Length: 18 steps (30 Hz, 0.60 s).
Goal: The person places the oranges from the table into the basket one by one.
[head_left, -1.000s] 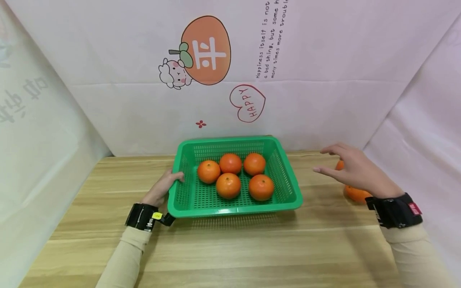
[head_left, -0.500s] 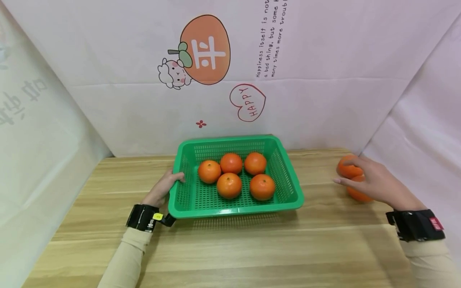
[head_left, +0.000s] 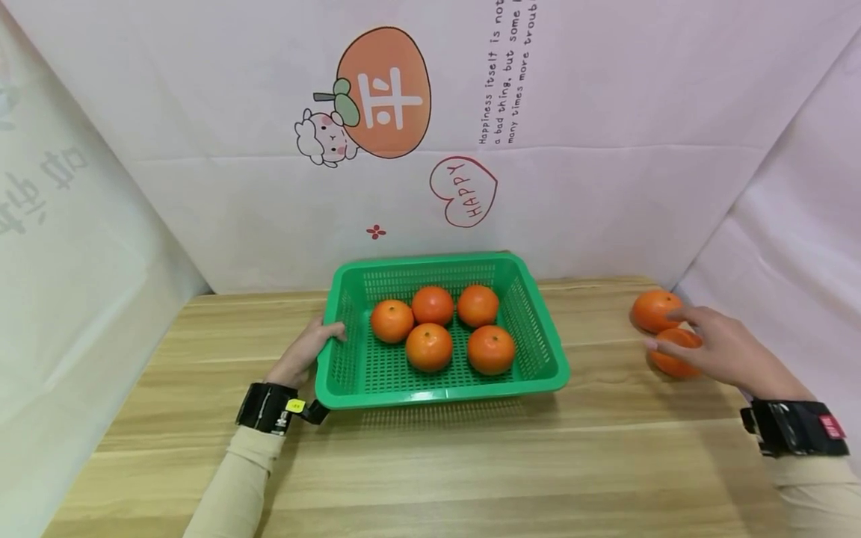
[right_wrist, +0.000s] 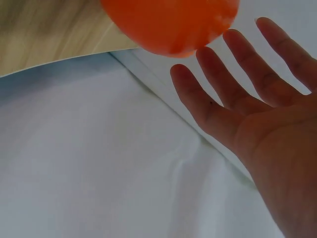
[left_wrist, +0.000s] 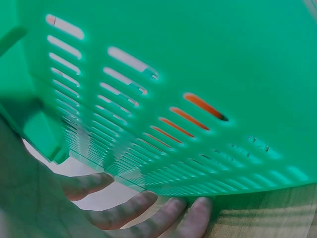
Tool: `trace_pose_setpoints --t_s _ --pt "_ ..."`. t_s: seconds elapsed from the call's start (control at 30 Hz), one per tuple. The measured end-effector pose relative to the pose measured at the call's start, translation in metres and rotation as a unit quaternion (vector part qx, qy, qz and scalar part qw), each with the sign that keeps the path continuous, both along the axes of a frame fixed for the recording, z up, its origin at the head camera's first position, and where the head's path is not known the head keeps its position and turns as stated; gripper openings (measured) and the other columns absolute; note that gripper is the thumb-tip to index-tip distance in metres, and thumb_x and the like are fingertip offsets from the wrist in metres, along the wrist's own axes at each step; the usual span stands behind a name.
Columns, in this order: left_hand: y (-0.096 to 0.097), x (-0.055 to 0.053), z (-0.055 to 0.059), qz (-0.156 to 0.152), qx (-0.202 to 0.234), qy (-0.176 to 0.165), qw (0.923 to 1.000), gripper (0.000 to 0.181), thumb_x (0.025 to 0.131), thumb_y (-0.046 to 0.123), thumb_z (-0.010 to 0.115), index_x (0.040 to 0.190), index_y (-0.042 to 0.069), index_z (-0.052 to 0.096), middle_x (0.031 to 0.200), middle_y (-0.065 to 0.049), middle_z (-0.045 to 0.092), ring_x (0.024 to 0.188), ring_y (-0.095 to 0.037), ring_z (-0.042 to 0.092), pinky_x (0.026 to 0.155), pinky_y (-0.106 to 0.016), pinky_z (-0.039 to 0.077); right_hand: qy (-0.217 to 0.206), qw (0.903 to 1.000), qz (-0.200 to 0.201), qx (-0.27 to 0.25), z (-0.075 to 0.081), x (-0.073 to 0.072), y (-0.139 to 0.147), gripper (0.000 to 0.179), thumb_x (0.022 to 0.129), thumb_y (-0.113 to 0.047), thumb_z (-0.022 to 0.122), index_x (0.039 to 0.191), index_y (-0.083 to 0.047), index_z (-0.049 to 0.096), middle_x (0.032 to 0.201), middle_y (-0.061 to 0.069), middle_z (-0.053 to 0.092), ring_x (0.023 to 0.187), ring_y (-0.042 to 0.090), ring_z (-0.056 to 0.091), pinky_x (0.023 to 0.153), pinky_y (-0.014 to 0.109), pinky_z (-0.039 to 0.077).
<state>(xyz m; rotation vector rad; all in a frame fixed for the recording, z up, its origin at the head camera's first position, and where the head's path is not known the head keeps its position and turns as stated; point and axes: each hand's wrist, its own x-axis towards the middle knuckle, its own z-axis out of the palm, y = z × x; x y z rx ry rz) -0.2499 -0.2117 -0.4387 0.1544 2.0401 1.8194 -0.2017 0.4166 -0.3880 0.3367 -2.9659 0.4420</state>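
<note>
A green plastic basket (head_left: pixel 440 392) with slotted walls holds several oranges (head_left: pixel 429 347) near the middle of the table. At its left end my left hand (head_left: pixel 306 351) grips the rim, thumb over the edge; in the left wrist view its fingers (left_wrist: pixel 126 210) lie along the outside of the slotted wall. My right hand (head_left: pixel 733 351) is at the right, over the nearer of two loose oranges (head_left: pixel 675 353), with thumb and fingers spread around it. In the right wrist view the fingers (right_wrist: pixel 247 64) are extended beside an orange (right_wrist: pixel 173 22); contact is hard to tell. Behind it sits the farther orange (head_left: pixel 654 310).
The wooden table (head_left: pixel 430 471) carries everything. A white printed cloth (head_left: pixel 592 209) stands upright behind its back edge, and more white cloth (head_left: pixel 794 246) closes off the right side near the loose oranges.
My right hand has moved right and slightly down from beside the basket to the loose oranges, which now show more fully. The left hand keeps its grip; the basket has hardly moved.
</note>
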Motion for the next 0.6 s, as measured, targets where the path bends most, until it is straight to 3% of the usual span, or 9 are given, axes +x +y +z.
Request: trace_pose_setpoints --t_s 0.2,0.43,0.6 --pt "0.0 0.0 -0.001 -0.003 0.0 0.006 1.0 0.068 0.094 0.01 0.042 0.158 -0.005 0.027 0.143 -0.035 0.055 0.108 -0.022 0.072 0.088 -0.032 0.062 -0.015 0.9996 -0.006 -0.021 -0.006 -0.003 0.004 0.07 0.091 -0.042 0.08 0.132 0.012 0.062 0.131 0.041 0.06 0.109 0.058 0.062 0.086 0.069 0.052" --pt "0.0 -0.001 -0.002 -0.002 0.001 0.004 1.0 0.069 0.093 0.01 0.042 0.158 -0.006 0.028 0.143 -0.036 0.055 0.108 -0.022 0.072 0.088 -0.033 0.062 -0.063 0.9973 -0.017 -0.035 -0.011 -0.005 0.006 0.084 0.086 -0.048 0.083 0.139 0.012 0.056 0.141 0.043 0.05 0.122 0.061 0.052 0.093 0.074 0.046" --pt "0.0 -0.001 -0.002 -0.005 0.002 0.009 0.9999 0.07 0.093 0.01 0.042 0.16 -0.004 0.026 0.144 -0.036 0.053 0.109 -0.023 0.072 0.088 -0.033 0.062 -0.066 0.9972 -0.021 -0.027 -0.016 -0.006 0.008 0.086 0.085 -0.05 0.084 0.138 0.011 0.056 0.141 0.045 0.049 0.124 0.062 0.049 0.094 0.076 0.044"
